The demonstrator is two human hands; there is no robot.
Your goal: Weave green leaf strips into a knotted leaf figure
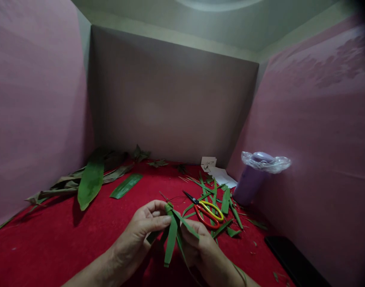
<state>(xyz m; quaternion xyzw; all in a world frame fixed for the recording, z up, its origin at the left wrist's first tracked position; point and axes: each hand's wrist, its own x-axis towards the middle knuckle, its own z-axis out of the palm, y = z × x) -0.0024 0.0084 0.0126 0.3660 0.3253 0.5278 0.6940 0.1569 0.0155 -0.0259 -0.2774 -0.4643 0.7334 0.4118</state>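
Between my hands is a small woven figure of green leaf strips [171, 239], its knotted top upward and several strip ends hanging down. My left hand [140, 227] pinches it near the top with thumb and forefinger. My right hand [202, 247] closes on one of the strips at its right side; some of those fingers are hidden behind the strip. Just beyond my right hand lie scissors [205, 209] with one red and one yellow handle, blades pointing away to the left. Cut green leaf strips [226, 200] are scattered around them.
Broad green leaves [91, 179] and dried ones lie at the left, with a cut leaf piece [126, 186] nearby. A purple tumbler [250, 185] topped with clear plastic, white papers [221, 176] and a black phone-like object [293, 261] are at the right. Pink and grey walls enclose the red cloth [95, 239].
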